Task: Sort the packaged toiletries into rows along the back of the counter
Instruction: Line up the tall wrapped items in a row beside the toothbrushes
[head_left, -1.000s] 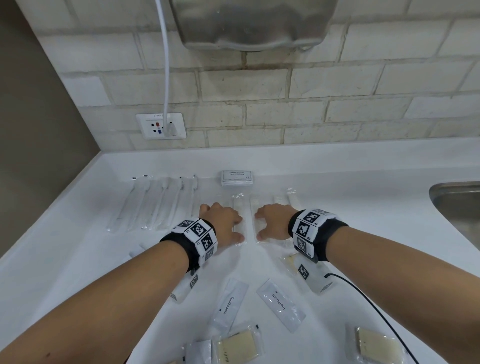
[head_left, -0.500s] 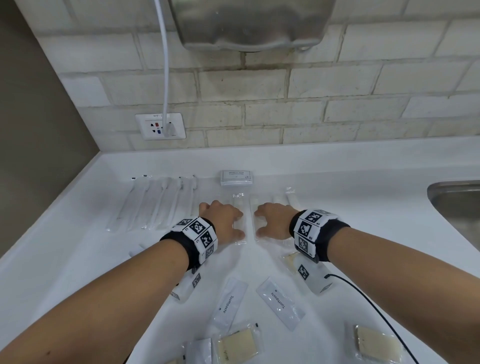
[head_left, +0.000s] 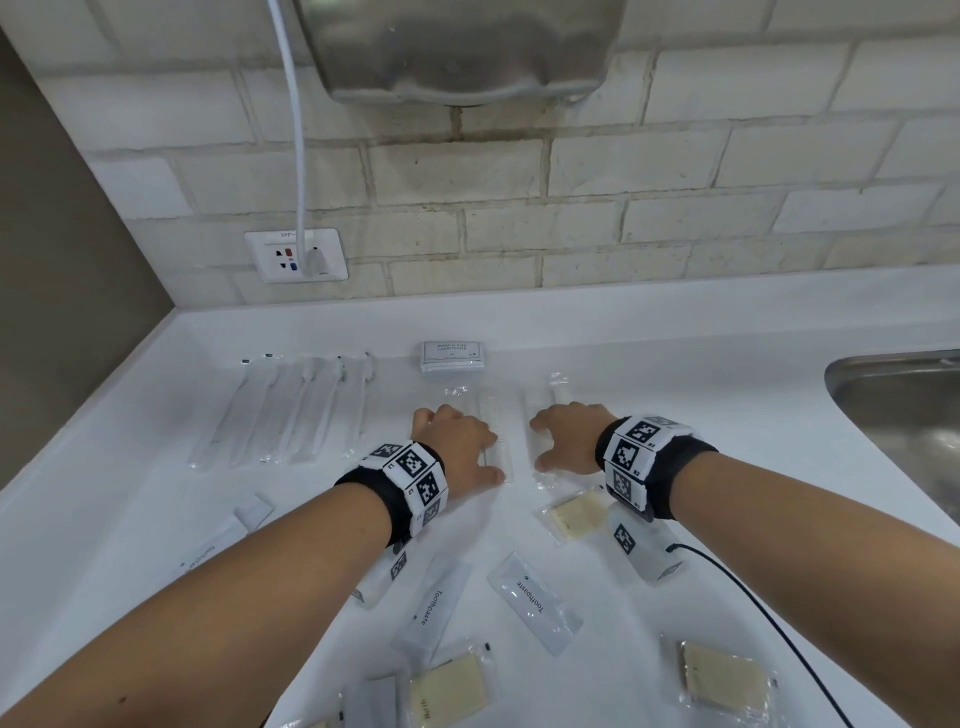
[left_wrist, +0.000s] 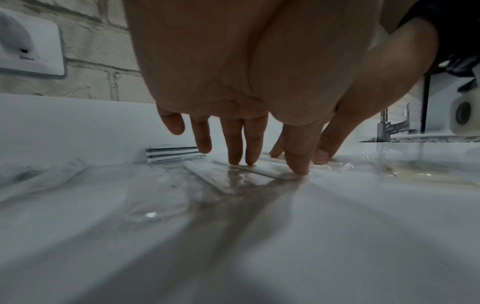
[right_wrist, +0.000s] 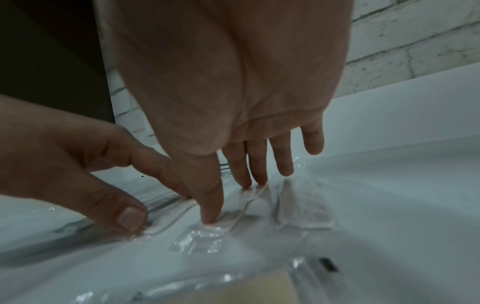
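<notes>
Combs squared up, hardly anything has moved

Against the pictures from a second ago, my two hands sit almost where they were; I see only a slight settling over the comb packets. My left hand (head_left: 460, 449) lies palm down with its fingers (left_wrist: 235, 144) nearly straight, tips pressing a clear comb packet (head_left: 496, 434) flat on the counter (head_left: 727, 395), gripping nothing. My right hand (head_left: 566, 441) does the same on the neighbouring comb packet (head_left: 535, 415), fingers (right_wrist: 255, 164) extended, thumb down, nothing held. Both packets lie side by side just in front of the conditioner sachet (head_left: 453, 356), right of the toothbrush row (head_left: 296, 410). I judge this row is being nudged straight and is close to done. The toothpaste sachets (head_left: 535, 600) and soap packets (head_left: 724, 680) lie loose near me, unsorted
</notes>
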